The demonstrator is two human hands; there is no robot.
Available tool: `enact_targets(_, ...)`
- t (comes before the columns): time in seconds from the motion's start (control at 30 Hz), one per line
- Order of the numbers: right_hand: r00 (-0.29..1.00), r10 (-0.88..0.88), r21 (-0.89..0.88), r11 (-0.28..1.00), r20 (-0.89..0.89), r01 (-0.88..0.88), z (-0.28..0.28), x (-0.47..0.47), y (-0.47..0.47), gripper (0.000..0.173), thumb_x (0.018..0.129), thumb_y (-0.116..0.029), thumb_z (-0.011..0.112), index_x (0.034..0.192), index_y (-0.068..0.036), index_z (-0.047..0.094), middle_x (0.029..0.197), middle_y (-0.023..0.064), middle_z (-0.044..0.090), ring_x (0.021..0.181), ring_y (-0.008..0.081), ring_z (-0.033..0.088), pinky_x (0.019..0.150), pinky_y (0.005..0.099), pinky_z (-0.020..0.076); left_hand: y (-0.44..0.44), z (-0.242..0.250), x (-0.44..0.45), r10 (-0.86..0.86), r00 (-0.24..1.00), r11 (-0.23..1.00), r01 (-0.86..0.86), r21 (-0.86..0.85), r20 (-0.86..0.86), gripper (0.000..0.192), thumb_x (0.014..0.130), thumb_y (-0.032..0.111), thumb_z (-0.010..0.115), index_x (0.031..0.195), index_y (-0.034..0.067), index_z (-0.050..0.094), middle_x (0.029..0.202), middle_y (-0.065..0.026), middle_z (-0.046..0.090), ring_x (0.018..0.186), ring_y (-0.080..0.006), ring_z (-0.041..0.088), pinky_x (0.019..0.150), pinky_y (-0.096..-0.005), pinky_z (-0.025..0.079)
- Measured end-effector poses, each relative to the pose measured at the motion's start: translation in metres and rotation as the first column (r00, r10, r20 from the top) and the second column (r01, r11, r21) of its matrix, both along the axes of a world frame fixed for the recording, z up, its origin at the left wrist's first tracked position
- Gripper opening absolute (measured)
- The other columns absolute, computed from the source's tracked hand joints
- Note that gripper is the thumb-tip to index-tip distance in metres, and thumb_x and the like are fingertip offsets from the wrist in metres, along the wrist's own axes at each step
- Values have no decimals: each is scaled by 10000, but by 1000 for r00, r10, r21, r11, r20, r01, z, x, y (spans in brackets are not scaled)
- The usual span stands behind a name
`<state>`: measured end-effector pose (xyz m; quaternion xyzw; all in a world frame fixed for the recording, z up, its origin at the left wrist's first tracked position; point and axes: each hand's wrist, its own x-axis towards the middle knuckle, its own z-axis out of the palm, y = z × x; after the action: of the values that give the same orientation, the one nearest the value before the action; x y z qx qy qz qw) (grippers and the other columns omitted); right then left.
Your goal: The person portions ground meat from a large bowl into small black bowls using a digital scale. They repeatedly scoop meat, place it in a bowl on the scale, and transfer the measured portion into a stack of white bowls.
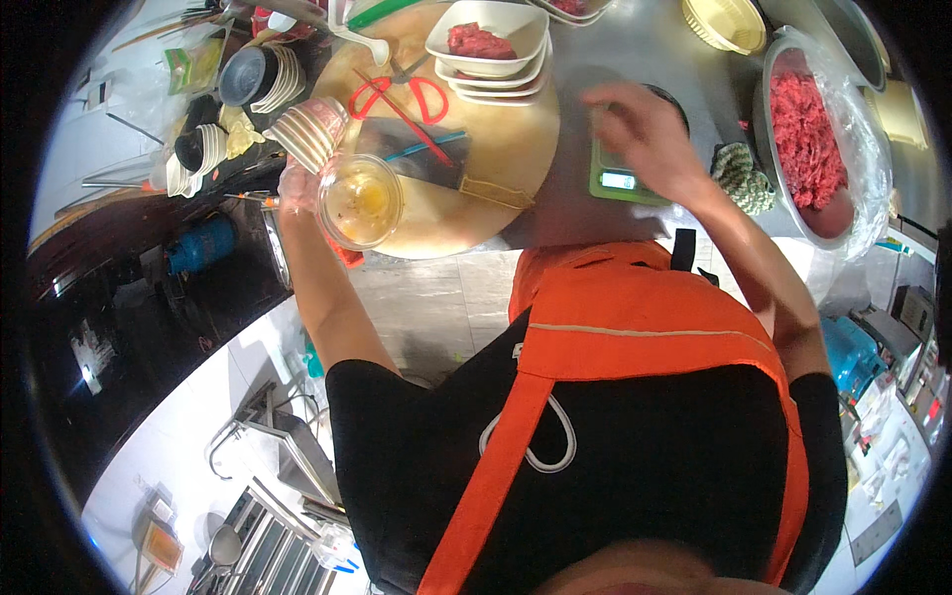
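Note:
My left hand (296,186), which seems to wear a clear plastic glove, is beside a tilted stack of white bowls (311,134) and a clear round tub (361,201) with something yellow in it. The tub and bowls partly hide its fingers, so I cannot tell whether it grips either. My right hand (651,141), blurred, hovers over a green kitchen scale (632,190) with a lit display; its fingers are apart and no held thing shows. Part of a black round rim (673,104) shows behind that hand. Raw red meat (480,43) lies in the top dish of a stack of white dishes (513,88).
A round cutting board (454,223) bears red-handled scissors (428,100), a red stick (416,126) and a blue stick (428,145). To the right are a checked cloth (742,178) and a large metal bowl (818,227) of raw shredded meat. Black bowls (247,76) stand left.

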<state>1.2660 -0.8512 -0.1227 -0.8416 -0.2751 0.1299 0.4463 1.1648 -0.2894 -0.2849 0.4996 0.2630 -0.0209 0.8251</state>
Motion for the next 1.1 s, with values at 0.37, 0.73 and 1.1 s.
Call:
enact_targets(0.37,947,146,260,963,-287,-70,-187,51,419,571,791,-349,680,1265,-63,538,1245,166,562,1167,344,512,993,436,418,-24,31,51,-61,996,984,70,166,-61,285,862,107,549,1144,70,530,1153,-122,568,1051,-303,567,885,-449,518)
enact_targets(0.73,991,-125,521,850,54,79,33,16,278,754,727,-138,680,1348,-3,274,1258,287,403,1187,447,448,1027,470,387,-119,204,71,138,972,801,-222,557,190,559,867,80,577,1401,81,413,1232,-113,586,1037,-221,619,849,-314,514)
enact_targets(1.1,680,-302,392,634,-668,666,-16,116,-48,607,807,-53,623,1359,-68,370,1098,120,587,849,243,643,606,365,574,-426,152,255,-759,648,387,363,848,69,462,893,182,578,1320,48,464,1093,-155,616,998,-271,637,719,-353,555)
